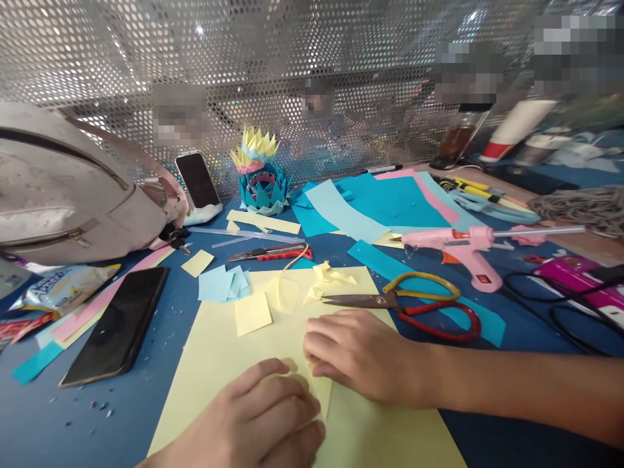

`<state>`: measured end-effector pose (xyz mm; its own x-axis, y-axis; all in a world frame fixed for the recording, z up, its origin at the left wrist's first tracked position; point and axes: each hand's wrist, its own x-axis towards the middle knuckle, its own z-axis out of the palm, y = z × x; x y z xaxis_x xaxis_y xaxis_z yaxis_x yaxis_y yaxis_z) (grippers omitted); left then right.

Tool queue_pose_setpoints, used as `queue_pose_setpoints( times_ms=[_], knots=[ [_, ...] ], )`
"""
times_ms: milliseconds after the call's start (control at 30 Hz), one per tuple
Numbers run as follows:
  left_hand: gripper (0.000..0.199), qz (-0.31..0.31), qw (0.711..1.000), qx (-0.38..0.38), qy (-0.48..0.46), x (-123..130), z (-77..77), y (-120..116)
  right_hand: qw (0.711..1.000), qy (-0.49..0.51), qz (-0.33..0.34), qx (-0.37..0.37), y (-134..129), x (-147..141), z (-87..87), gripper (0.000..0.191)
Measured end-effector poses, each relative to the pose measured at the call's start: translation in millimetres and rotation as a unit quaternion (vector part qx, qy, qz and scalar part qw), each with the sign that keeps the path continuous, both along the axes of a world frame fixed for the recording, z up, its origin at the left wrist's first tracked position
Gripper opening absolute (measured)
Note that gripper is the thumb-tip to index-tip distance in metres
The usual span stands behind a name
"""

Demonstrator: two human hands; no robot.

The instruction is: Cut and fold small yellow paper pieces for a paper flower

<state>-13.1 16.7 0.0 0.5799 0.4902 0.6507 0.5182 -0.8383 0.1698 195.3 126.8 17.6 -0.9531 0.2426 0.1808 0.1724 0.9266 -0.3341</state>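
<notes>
A large yellow sheet (195,390) lies on the blue table under both hands. My left hand (268,416) is at the bottom middle, fingers curled, touching a small yellow paper piece (322,390). From the right, my right hand (361,354) reaches in with its fingers bent closed on the same piece, whose pointed end shows between the hands. Scissors (390,299) with one yellow and one red handle rest just beyond the right hand. Folded yellow bits (331,278), a yellow square (253,313) and pale blue squares (224,283) lie near the sheet's far edge.
A pink glue gun (463,247) lies at the right, a cutter (273,252) in the middle. Farther back stands a folded paper flower (264,185). A black phone (119,325) and a backpack (73,188) are at the left; a mesh panel (273,52) closes the back.
</notes>
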Motion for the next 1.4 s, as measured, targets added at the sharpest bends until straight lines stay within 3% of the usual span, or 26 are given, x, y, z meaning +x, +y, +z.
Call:
queue_pose_setpoints(
  times_ms=[167,300,467,633,833,1100,1233,1400],
  knots=[
    [0.035,0.060,0.998,0.006,0.016,-11.8,11.0,3.3,0.999,0.018,0.027,-0.014,4.9,1.3,-1.1,0.048],
    [0.028,0.030,0.994,-0.034,0.100,-15.3,21.5,3.6,0.997,0.034,0.059,-0.041,7.8,1.5,0.5,0.044],
    [0.034,0.017,0.983,-0.039,0.177,-15.0,24.3,3.7,0.983,0.052,0.100,-0.146,11.8,3.0,10.0,0.035],
    [0.034,0.028,0.980,-0.015,0.197,-14.4,25.6,3.9,0.963,0.036,0.135,-0.229,18.4,4.5,15.3,0.035],
    [0.033,0.059,0.982,0.009,0.178,-5.9,28.7,4.1,0.969,0.030,0.129,-0.207,18.2,4.1,12.5,0.037],
    [0.037,0.083,0.991,0.025,0.103,0.2,15.1,-0.5,0.974,0.023,0.117,-0.194,16.1,4.2,13.1,0.029],
    [0.033,0.050,0.980,0.001,0.192,-2.9,23.9,-0.2,0.968,0.022,0.125,-0.215,17.1,3.7,15.1,0.030],
    [0.035,0.052,0.978,0.001,0.203,-4.7,30.6,-0.4,0.966,0.032,0.126,-0.225,17.3,3.1,15.4,0.029]
  ],
)
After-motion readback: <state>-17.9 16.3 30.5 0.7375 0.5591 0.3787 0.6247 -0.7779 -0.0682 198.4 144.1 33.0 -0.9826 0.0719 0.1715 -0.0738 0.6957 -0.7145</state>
